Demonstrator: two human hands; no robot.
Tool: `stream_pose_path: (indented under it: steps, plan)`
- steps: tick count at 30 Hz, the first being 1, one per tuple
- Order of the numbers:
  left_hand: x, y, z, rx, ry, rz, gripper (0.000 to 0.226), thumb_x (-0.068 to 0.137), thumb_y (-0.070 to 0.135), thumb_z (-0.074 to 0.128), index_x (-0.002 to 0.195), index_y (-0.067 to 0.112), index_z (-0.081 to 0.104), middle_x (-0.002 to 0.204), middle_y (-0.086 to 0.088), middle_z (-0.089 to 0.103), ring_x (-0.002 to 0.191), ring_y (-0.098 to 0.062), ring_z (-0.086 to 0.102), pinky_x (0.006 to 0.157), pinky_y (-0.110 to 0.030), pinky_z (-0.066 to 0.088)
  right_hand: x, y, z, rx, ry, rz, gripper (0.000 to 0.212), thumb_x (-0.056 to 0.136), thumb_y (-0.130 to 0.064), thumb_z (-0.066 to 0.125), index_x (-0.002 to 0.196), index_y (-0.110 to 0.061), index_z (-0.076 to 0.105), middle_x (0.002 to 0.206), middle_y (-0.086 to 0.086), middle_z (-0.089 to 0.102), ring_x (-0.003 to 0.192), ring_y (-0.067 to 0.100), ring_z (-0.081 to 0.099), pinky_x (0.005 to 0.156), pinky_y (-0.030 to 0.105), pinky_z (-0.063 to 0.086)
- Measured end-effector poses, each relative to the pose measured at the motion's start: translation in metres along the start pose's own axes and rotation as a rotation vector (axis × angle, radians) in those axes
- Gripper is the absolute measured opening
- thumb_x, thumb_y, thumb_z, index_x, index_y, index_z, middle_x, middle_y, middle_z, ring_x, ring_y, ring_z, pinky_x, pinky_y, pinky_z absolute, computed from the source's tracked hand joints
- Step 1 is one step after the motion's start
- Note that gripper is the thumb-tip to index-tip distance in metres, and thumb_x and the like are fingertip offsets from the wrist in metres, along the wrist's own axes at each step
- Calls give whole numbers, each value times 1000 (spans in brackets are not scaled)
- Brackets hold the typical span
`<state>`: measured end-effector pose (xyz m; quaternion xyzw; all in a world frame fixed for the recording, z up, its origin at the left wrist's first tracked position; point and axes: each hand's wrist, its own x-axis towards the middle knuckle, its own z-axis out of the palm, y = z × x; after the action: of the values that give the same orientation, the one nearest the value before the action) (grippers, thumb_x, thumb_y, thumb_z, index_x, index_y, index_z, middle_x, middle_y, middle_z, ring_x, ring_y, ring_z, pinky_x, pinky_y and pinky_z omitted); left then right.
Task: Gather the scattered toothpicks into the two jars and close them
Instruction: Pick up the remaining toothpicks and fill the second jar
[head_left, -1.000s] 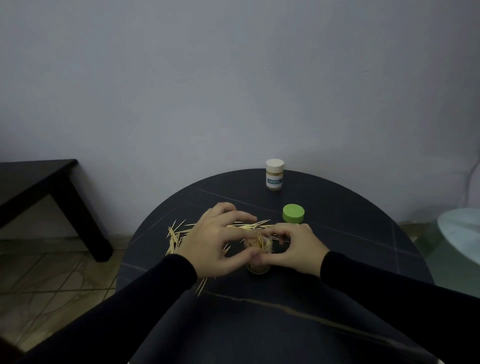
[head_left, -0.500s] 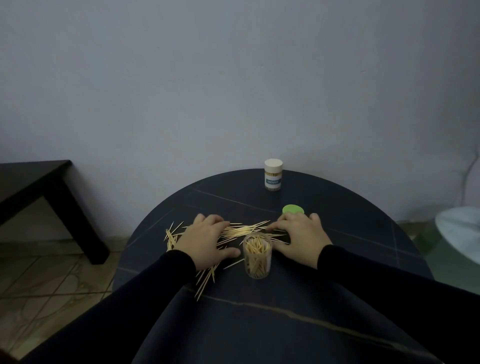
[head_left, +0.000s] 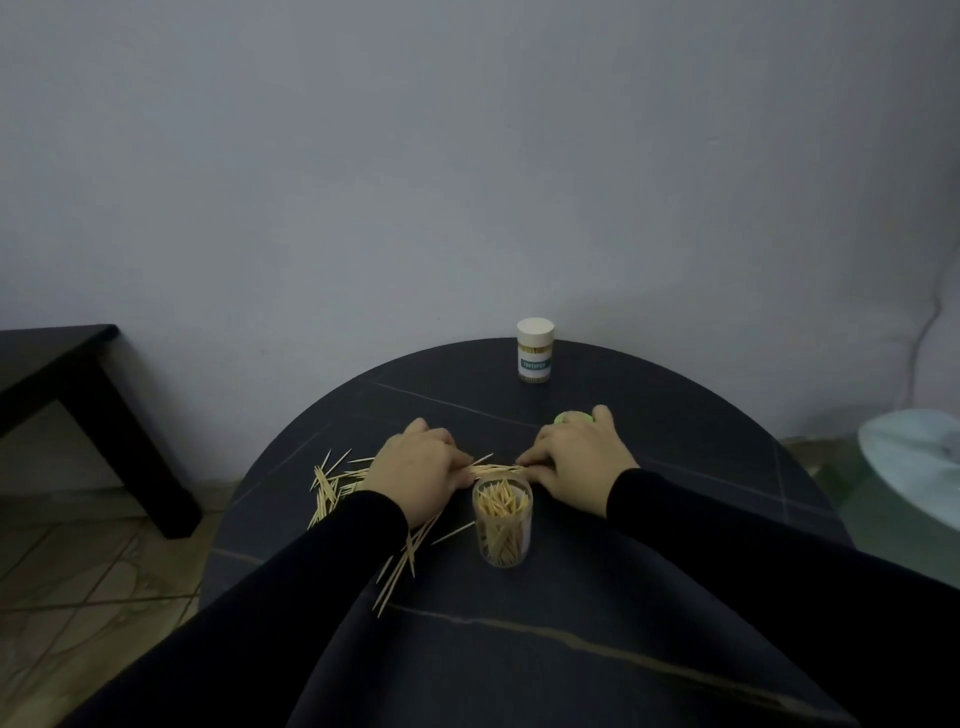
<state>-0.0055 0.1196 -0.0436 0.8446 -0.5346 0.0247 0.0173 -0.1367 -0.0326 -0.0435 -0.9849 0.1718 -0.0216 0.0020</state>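
Observation:
A clear open jar (head_left: 502, 525), partly filled with upright toothpicks, stands at the middle of the round dark table (head_left: 649, 519). Just behind it lies a small bunch of toothpicks (head_left: 493, 469). My left hand (head_left: 421, 467) pinches its left end with curled fingers and my right hand (head_left: 576, 457) pinches its right end. More loose toothpicks (head_left: 332, 483) lie scattered left of and under my left wrist. The green lid (head_left: 569, 417) peeks out behind my right hand. A second jar (head_left: 535, 358) with a white lid on stands at the far edge.
A dark low table (head_left: 78, 374) stands off to the left over the tiled floor. A pale glass tabletop (head_left: 914, 457) is at the right edge. The wall is close behind the round table.
Both hands left the open jar's mouth and dropped to the table behind it. They then drew in toward each other, closing on a bunch of toothpicks.

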Motion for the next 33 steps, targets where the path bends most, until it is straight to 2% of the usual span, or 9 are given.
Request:
stream_pose_path:
  steps: [5, 9, 15, 23, 27, 30, 33]
  plan:
    - [-3, 6, 0, 58, 54, 24, 34, 98, 49, 42, 120, 35, 64, 115, 8, 59, 102, -14, 44, 83, -29, 42, -7, -6, -2, -79, 45, -9, 31, 98, -47, 43, 119, -38, 64, 120, -9, 60, 114, 19, 45, 102, 45, 22]
    - [-4, 10, 0, 55, 80, 18, 34, 99, 47, 41, 117, 30, 65, 115, 7, 59, 103, -14, 45, 84, -29, 43, -6, -11, -4, -142, 30, -21, 28, 100, -44, 41, 116, -32, 60, 116, -6, 63, 111, 20, 49, 102, 46, 25]
    - [-6, 13, -1, 92, 77, 38, 36, 100, 46, 38, 120, 28, 61, 117, 6, 57, 105, -14, 45, 85, -28, 39, -8, -11, -5, -219, -11, -58, 31, 102, -40, 39, 126, -37, 58, 123, -5, 60, 114, 22, 47, 101, 47, 24]
    - [-8, 13, -2, 84, 132, 39, 30, 101, 40, 40, 119, 27, 60, 117, 7, 57, 106, -13, 46, 86, -28, 40, -14, -4, -12, -125, -1, -12, 30, 101, -41, 41, 125, -38, 59, 120, -6, 59, 116, 19, 46, 104, 46, 21]
    - [-11, 10, -6, -35, 208, -14, 24, 98, 37, 46, 112, 30, 64, 111, 10, 60, 97, -9, 44, 83, -25, 42, -18, 0, -19, 21, 72, 31, 26, 98, -41, 48, 118, -37, 64, 110, -11, 60, 110, 14, 49, 101, 42, 24]
    - [-13, 6, -12, -244, 267, -113, 18, 95, 35, 53, 105, 30, 68, 103, 13, 60, 95, -5, 43, 85, -25, 42, -22, 2, -24, 199, 121, 85, 21, 96, -41, 52, 110, -34, 66, 108, -14, 62, 107, 11, 51, 102, 39, 24]
    - [-16, 8, -19, -492, 282, -213, 11, 92, 31, 59, 99, 30, 68, 95, 14, 60, 93, -4, 52, 85, -25, 43, -24, 3, -27, 391, 127, 138, 18, 95, -39, 55, 107, -34, 66, 102, -18, 58, 98, 5, 45, 104, 37, 24]
